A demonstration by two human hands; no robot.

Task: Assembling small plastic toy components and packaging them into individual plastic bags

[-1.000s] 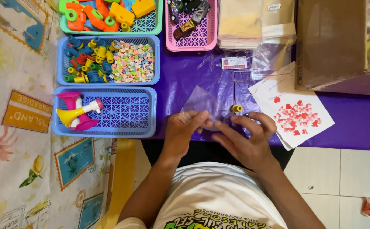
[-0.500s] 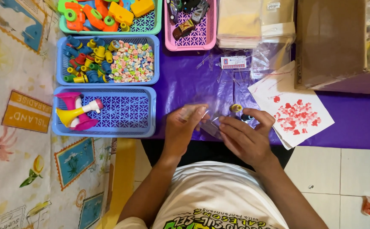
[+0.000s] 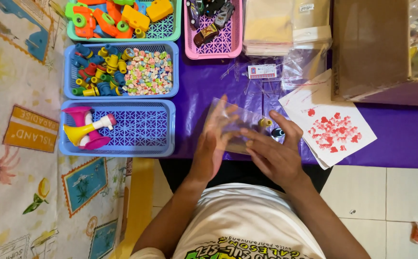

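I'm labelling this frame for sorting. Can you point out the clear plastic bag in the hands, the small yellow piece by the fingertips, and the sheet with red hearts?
clear plastic bag (image 3: 235,125), head view, its flat middle.
small yellow piece (image 3: 265,123), head view, its top.
sheet with red hearts (image 3: 336,132), head view, the printed middle.

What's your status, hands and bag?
Left hand and right hand both hold clear plastic bag. Small yellow piece beside right fingertips. Nothing blocking.

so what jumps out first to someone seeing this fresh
Both hands meet at the near edge of the purple table: the left hand and right hand hold a clear plastic bag between them. To the left sit blue baskets of bright small toys, and to the right a sheet with red hearts.
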